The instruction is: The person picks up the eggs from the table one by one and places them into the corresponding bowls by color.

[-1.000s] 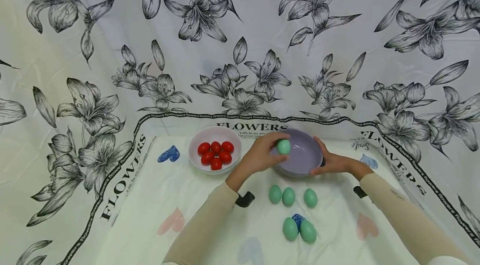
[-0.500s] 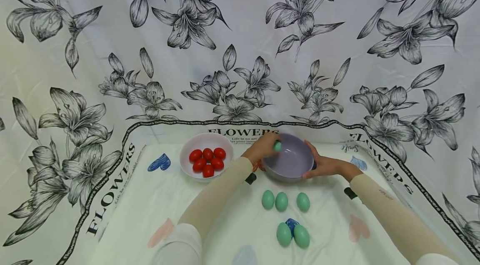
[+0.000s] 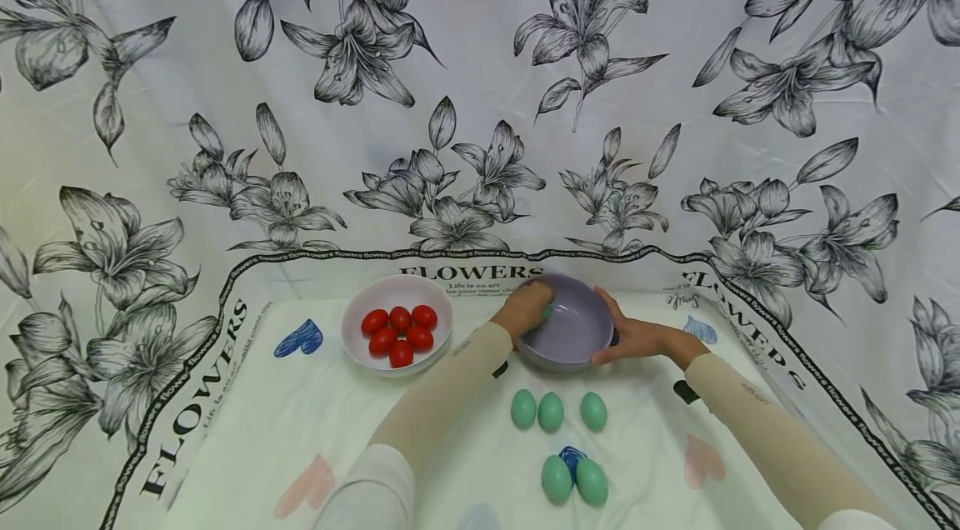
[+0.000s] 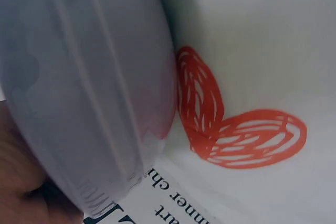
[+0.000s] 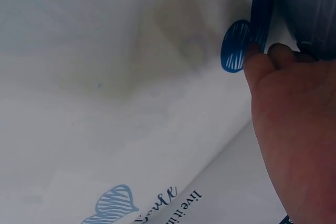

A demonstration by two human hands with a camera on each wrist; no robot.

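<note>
My left hand [image 3: 528,309] reaches over the left rim into a purple bowl [image 3: 573,326]. It holds a green egg [image 3: 547,312], mostly hidden by the fingers. Against the right side of the same bowl, my right hand [image 3: 636,336] holds the wall, its thumb at the front and fingers further back. The left wrist view shows the bowl's outer wall [image 4: 94,87] and part of the left hand [image 4: 21,177]. In the right wrist view, bent fingers of the right hand [image 5: 299,114] meet the bowl's lower side [image 5: 307,9].
Several green eggs [image 3: 551,412] lie on the patterned cloth [image 3: 420,430] in front of the purple bowl. To its left stands a white bowl [image 3: 352,347] with several red eggs [image 3: 401,320]. A flower-printed curtain [image 3: 480,97] rises behind.
My left hand has gone from above the left part of the purple bowl down inside it, carrying the green egg. The right hand stays on the bowl. The whole view has shifted slightly.
</note>
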